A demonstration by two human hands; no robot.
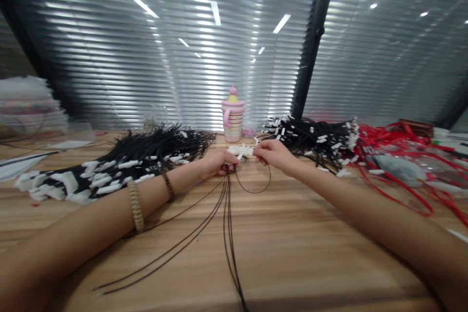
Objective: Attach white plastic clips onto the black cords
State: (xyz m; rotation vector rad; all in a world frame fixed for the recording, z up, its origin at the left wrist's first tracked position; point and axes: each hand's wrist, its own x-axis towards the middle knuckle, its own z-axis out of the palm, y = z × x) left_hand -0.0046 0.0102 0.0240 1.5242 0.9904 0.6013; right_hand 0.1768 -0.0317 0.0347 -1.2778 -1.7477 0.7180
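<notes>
Toward the table's (pixel 303 239) far edge, left hand (pixel 217 162) pinches black cords (pixel 229 207), seemingly for steadiness, while right hand (pixel 272 154) pinches one.

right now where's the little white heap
In the head view, the white heap lies near the centre, between the left hand and right hand, in front of the pink-lidded mug.

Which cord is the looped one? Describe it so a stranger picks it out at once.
On the wooden table, start at the pink-lidded cup before the blinds and come nearer. Between the left hand and the right hand, one thin dark cord sags in a U-shaped loop. The other cords run from the left hand toward the viewer; only this one curves across to the right hand.
</notes>
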